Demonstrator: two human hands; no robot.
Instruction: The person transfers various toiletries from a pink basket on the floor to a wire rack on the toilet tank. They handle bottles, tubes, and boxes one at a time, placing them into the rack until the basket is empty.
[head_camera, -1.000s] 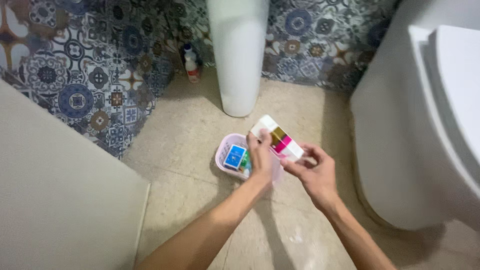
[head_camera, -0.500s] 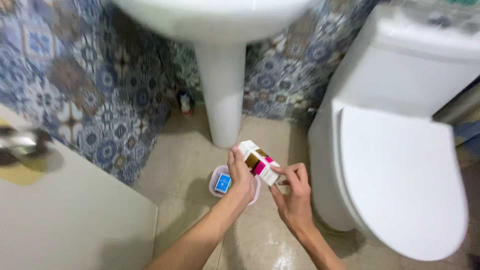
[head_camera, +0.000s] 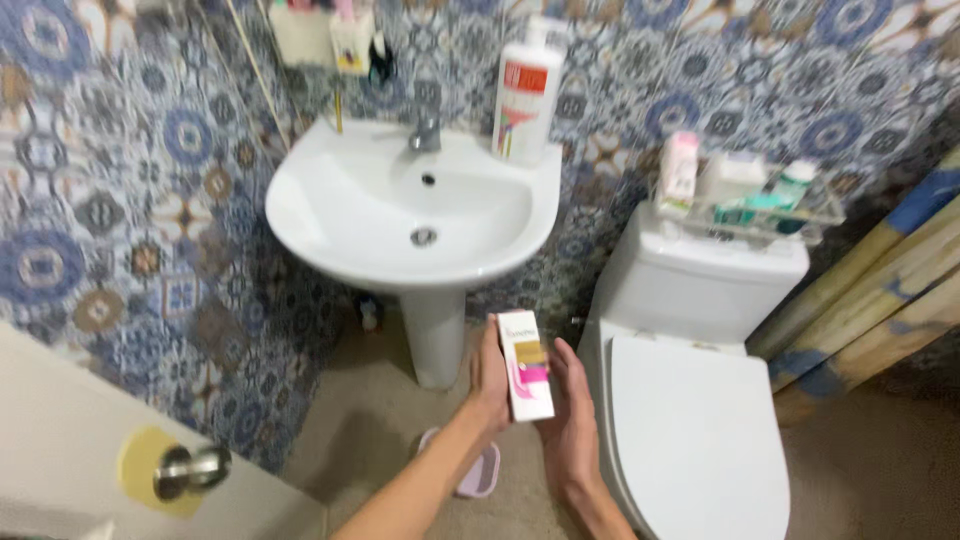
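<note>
Fingers (head_camera: 492, 352) of my left hand (head_camera: 490, 385) are curled round the left edge of a slim white cardboard box with a pink and gold panel (head_camera: 528, 365), and my right hand (head_camera: 570, 415) presses its flat palm and straight fingers against the box's right side, so I hold the box upright between both hands, in the air in front of the white pedestal of the washbasin. Just below my left forearm a small lilac plastic tub (head_camera: 478, 474) sits on the beige tiled floor (head_camera: 370, 420). Above, I see the white ceramic washbasin (head_camera: 400, 205) with a tall white pump bottle (head_camera: 527, 95) standing on its back right rim. Right of my hands stands the white toilet with its lid shut (head_camera: 695, 430), and a clear tray of small toiletries (head_camera: 750, 200) rests on its cistern. At lower left a round metal door knob (head_camera: 190, 468) shows on a pale door.
</note>
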